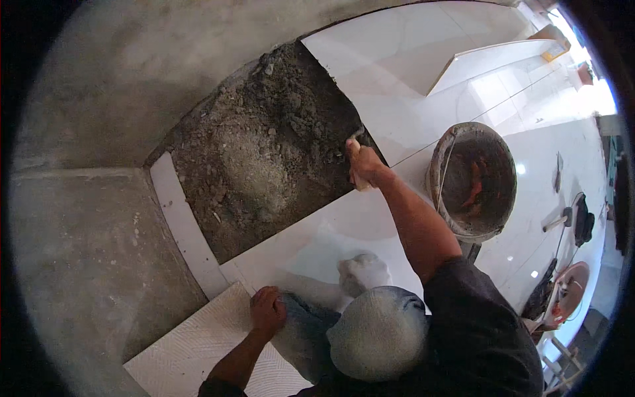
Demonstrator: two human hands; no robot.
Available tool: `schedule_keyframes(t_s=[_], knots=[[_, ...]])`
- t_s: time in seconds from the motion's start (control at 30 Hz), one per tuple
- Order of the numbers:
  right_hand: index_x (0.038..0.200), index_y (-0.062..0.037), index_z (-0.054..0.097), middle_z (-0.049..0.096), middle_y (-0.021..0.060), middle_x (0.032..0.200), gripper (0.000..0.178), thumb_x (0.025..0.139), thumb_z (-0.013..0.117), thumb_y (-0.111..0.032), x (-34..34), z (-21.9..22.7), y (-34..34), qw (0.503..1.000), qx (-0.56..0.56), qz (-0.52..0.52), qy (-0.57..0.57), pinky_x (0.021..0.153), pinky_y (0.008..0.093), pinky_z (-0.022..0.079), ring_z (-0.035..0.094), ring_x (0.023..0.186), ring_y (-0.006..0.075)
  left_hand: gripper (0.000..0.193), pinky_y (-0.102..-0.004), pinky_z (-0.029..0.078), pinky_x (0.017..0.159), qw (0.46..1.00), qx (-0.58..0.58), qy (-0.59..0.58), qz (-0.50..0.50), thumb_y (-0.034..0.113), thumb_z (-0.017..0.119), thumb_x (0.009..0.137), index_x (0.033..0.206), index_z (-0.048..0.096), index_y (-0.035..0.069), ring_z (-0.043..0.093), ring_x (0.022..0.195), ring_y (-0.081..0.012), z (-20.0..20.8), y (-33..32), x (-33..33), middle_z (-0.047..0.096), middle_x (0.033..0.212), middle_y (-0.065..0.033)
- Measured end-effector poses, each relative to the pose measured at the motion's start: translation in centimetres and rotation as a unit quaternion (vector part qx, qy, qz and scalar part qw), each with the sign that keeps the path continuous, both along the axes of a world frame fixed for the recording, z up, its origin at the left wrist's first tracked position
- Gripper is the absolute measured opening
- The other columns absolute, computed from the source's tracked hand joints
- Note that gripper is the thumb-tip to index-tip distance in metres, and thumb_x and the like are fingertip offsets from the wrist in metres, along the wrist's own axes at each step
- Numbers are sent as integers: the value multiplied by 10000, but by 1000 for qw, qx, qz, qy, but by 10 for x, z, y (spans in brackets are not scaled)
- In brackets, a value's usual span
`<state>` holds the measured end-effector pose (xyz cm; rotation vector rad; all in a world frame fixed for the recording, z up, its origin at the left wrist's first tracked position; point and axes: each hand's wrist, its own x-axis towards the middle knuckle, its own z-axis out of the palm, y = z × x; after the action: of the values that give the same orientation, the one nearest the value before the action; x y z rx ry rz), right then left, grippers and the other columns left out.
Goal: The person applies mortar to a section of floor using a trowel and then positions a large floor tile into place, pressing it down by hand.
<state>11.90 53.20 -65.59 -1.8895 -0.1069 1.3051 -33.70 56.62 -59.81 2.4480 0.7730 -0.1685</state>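
My right hand is closed around the pale handle of a trowel at the right edge of the bare patch. The tool's metal neck points away from me, and its blade is hard to make out against the dark ground. Crumbly grey mortar mix fills this patch, with a paler powdery area in its middle. My left hand rests by my leg, its fingers curled in and nothing seen in them. Beneath it lies a tile with its ribbed underside showing.
Glossy white tiles border the patch, with a narrow strip on its left. A mortar-crusted bucket stands to the right. Beyond are a leaning tile, a mallet and a reddish basin. Bare concrete lies left.
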Motion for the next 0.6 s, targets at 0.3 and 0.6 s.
schedule_keyframes(t_s=[0.3, 0.6], knots=[[974, 126, 428, 609, 326, 756, 554, 965, 425, -428, -68, -6, -19, 973, -51, 78, -209, 619, 520, 525, 633, 696, 477, 248, -467, 371, 990, 999, -10, 6, 31, 124, 550, 756, 975, 628, 37, 543, 1104, -337, 4, -6, -5, 619, 1104, -147], [982, 97, 420, 588, 356, 747, 501, 971, 427, -404, -71, 9, -92, 952, -49, 75, -293, 654, 548, 501, 607, 705, 522, 257, -475, 375, 971, 999, 5, -36, 34, 114, 548, 754, 987, 628, 38, 563, 1074, -346, -5, -7, -15, 631, 1088, -136]])
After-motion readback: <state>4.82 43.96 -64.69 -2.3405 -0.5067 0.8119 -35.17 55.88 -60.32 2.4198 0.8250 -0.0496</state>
